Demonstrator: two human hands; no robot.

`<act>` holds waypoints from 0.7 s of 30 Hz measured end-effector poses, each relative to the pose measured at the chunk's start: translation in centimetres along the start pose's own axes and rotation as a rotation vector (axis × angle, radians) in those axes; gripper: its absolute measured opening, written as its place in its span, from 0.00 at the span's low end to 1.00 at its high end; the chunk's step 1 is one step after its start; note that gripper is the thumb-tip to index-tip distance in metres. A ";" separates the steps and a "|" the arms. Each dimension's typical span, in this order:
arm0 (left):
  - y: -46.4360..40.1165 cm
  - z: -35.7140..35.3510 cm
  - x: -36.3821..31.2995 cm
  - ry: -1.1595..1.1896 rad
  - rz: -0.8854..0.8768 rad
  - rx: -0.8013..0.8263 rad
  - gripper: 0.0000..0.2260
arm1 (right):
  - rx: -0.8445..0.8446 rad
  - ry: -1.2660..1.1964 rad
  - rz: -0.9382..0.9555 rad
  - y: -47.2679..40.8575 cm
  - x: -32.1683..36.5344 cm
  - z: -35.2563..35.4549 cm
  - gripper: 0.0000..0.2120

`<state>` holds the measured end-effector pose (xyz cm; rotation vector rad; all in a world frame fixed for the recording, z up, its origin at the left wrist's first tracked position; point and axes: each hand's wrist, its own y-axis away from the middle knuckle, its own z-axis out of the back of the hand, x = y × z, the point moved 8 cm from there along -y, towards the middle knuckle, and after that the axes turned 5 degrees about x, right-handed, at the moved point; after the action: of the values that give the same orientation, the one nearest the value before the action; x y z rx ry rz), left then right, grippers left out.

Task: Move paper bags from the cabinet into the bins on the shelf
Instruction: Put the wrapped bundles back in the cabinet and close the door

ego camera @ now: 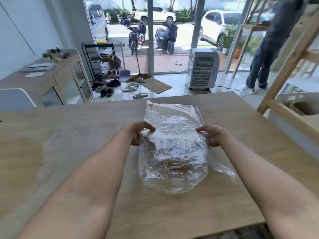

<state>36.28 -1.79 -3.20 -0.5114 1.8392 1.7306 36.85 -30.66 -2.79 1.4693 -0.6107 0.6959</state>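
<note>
Clear plastic bag (174, 149) lies flat on the wooden surface (69, 135), about mid-width, running from near the far edge toward the near edge. Inside it, at the near end, a stack of brown paper bags (175, 165), blurred through the crinkled film. Left hand (139, 135) grips the bag's left side, fingers curled into the plastic. Right hand (213, 136) grips the right side the same way, fingers curled on the film. Both hands hold at the bag's middle, forearms reaching in from the near edge.

Right of the surface: a light wooden shelf frame (293, 54), with a woven bin (301, 107) on a lower shelf, partly cut off. Past the far edge: white air cooler (203, 70) on the floor by the glass doors, doormat (156, 85), scattered shoes and slippers (110, 85), black shoe rack (100, 61), broom and dustpan beside it. Far left: low wooden cabinet (65, 78) with glass doors, small plants on top. Another person (271, 42) in dark clothes stands at far right by the doors. Scooters and cars outside.
</note>
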 end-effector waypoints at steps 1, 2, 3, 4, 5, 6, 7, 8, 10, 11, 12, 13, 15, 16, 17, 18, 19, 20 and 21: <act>0.4 -0.6 0.4 -0.034 -0.010 0.022 0.18 | -0.026 -0.033 0.021 1.5 -1.0 0.3 0.10; 0.6 -1.3 0.7 -0.071 -0.029 0.031 0.20 | -0.056 -0.063 0.043 3.2 -2.0 0.6 0.10; 1.1 -2.2 1.0 -0.095 -0.040 0.055 0.21 | -0.084 -0.087 0.047 4.8 -3.0 0.9 0.11; 1.4 -3.4 1.3 -0.128 -0.056 0.088 0.20 | -0.117 -0.118 0.052 6.7 -4.3 1.3 0.13; 1.9 -4.4 1.6 -0.156 -0.077 0.100 0.16 | -0.144 -0.134 0.052 8.2 -5.2 1.6 0.14; 2.4 -5.8 2.1 -0.175 -0.091 0.122 0.13 | -0.183 -0.149 0.059 10.1 -6.2 2.2 0.15; 3.0 -7.3 2.6 -0.186 -0.099 0.150 0.11 | -0.230 -0.159 0.062 12.0 -7.3 3.0 0.15; 3.4 -8.7 2.8 -0.192 -0.119 0.173 0.12 | -0.252 -0.187 0.075 13.2 -8.3 3.9 0.16; 4.5 -12.3 3.5 -0.267 -0.146 0.233 0.17 | -0.324 -0.237 0.065 16.1 -10.9 6.9 0.16; 5.0 -14.3 3.9 -0.329 -0.154 0.254 0.18 | -0.338 -0.242 0.057 17.4 -12.2 8.2 0.15; 5.6 -16.3 4.4 -0.391 -0.164 0.273 0.19 | -0.364 -0.255 0.051 19.0 -13.7 9.5 0.15; 6.2 -17.8 4.9 -0.438 -0.172 0.291 0.18 | -0.392 -0.261 0.042 20.2 -14.7 10.5 0.15; 7.5 -21.3 6.3 -0.509 -0.175 0.323 0.18 | -0.451 -0.303 0.045 23.3 -17.1 12.3 0.15; 7.9 -22.6 6.8 -0.530 -0.182 0.342 0.18 | -0.462 -0.324 0.059 24.5 -18.0 12.7 0.14; 8.7 -24.5 7.8 -0.568 -0.186 0.368 0.17 | -0.490 -0.350 0.062 26.2 -19.5 13.6 0.14; 9.7 -26.4 8.8 -0.609 -0.196 0.395 0.15 | -0.521 -0.382 0.065 27.8 -21.2 14.5 0.13; 10.7 -28.4 10.1 -0.645 -0.201 0.427 0.15 | -0.556 -0.413 0.066 29.4 -23.2 15.7 0.12; 11.7 -30.5 11.4 -0.675 -0.194 0.467 0.14 | -0.589 -0.437 0.065 31.1 -25.3 16.9 0.12; 12.6 -32.3 12.7 -0.694 -0.189 0.498 0.13 | -0.625 -0.462 0.066 32.7 -27.1 17.9 0.12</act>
<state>14.19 -31.36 -0.95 0.1130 1.5506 1.0659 -4.68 -50.55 -0.54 1.0169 -1.1204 0.1682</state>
